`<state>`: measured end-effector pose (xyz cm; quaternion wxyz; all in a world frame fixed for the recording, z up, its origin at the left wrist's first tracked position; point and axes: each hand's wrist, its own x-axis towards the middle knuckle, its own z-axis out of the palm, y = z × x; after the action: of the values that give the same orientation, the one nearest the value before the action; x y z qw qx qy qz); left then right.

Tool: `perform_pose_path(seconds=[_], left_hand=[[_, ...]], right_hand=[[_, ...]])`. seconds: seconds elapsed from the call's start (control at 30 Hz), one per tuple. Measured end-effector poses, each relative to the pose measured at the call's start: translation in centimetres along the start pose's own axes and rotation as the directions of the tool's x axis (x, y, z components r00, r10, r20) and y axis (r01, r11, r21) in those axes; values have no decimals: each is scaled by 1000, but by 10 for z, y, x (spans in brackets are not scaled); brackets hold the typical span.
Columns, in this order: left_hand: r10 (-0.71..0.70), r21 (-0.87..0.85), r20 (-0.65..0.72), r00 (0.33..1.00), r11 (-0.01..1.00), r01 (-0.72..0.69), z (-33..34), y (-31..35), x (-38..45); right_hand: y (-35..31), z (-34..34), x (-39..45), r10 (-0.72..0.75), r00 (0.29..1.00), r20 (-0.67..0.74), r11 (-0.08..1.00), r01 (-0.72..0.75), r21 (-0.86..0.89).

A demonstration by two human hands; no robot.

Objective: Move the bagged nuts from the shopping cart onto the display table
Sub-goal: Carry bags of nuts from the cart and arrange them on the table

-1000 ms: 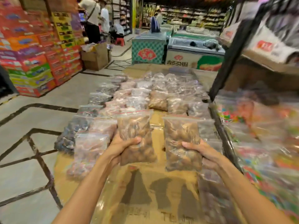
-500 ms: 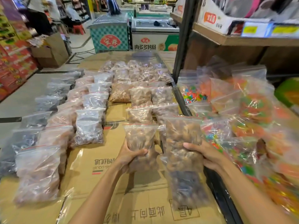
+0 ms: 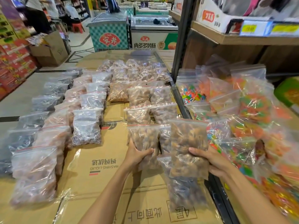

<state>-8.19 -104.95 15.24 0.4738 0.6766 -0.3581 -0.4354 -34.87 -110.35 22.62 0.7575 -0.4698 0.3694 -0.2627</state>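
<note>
My left hand grips the lower part of a clear zip bag of brown nuts, held upright just over the cardboard-covered display table. My right hand grips a second, larger bag of brown nuts from its right side, above another bag of dark nuts lying on the table. Rows of bagged nuts fill the table ahead and to the left. The shopping cart is not in view.
A black shelf post and rail border the table on the right, with bags of coloured candy beyond. Freezer chests, a cardboard box and stacked red cartons stand farther off. People stand far left.
The view has swung right and down toward the table. Both hands have carried their bags forward and lower, close to the bags on the table's right side.
</note>
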Motion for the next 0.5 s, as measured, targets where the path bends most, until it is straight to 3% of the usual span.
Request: perform_pose_path(seconds=[0.27,0.5], left_hand=[[157,283,-142,977,953,-111,-5,-3,-10],[132,137,-147,980,984,-112,-12,-7,-14]], right_hand=[[-1,2,-3,0,1000,-14,996,1,85],[-1,11,2,3,1000,16,997,-5,76]])
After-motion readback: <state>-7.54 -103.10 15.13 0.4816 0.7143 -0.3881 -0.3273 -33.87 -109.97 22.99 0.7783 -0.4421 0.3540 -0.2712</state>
